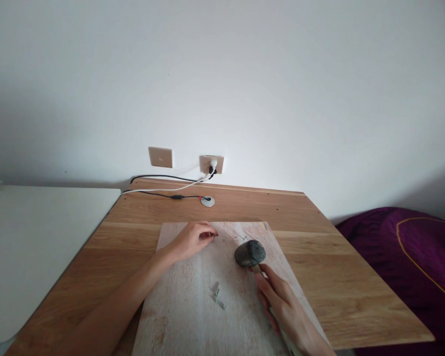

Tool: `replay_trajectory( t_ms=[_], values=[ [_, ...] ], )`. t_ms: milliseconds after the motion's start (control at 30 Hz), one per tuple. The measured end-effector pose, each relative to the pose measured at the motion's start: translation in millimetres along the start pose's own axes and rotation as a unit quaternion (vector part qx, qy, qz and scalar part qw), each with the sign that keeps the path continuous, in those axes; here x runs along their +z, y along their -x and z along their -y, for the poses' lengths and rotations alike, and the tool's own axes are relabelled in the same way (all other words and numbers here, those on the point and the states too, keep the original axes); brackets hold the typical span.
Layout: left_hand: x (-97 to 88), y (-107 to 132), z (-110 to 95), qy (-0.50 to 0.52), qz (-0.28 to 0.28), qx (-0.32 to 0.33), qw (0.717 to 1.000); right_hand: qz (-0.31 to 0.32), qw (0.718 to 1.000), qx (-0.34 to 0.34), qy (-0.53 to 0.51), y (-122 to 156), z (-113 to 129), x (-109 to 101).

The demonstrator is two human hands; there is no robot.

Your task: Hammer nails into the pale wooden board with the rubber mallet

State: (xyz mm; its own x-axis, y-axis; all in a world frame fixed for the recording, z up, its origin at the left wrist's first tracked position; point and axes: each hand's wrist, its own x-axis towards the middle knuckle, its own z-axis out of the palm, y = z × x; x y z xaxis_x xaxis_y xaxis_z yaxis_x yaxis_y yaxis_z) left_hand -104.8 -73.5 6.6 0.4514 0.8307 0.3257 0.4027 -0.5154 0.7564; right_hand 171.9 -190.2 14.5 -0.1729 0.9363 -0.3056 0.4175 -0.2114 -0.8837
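My right hand [278, 299] is wrapped round the handle of a rubber mallet [249, 253] with a dark, worn head. The mallet head hangs over the right part of a pale wooden board [185, 306]. Near the board's far edge, my left hand [195, 241] pinches a small nail [213, 237] against the surface, partly hidden by the fingers. Several small nails stand in a row to its right, one of them a nail [235, 238] just left of the mallet head. Closer to me lies a loose pile of nails [217, 296] on the board.
The board lies on a wooden desk [341, 277]. A cable hole [207, 201], cables [166, 189] and a wall socket [212, 164] with a plug are at the back. A white surface [52, 237] adjoins on the left; a purple cushioned thing [385, 242] is on the right.
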Motion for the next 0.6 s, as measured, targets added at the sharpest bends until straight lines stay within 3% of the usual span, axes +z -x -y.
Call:
replay_trajectory(
  t_ms=[333,600],
  values=[
    [-0.5,0.6,-8.6,-0.032,0.003,-0.011,0.999,0.001,1.0,0.012,-0.005,2.3,1.4,0.0],
    [2.5,2.2,-3.4,-0.057,0.008,0.002,0.998,0.007,1.0,0.008,-0.019,1.6,2.4,-0.4]
  ],
)
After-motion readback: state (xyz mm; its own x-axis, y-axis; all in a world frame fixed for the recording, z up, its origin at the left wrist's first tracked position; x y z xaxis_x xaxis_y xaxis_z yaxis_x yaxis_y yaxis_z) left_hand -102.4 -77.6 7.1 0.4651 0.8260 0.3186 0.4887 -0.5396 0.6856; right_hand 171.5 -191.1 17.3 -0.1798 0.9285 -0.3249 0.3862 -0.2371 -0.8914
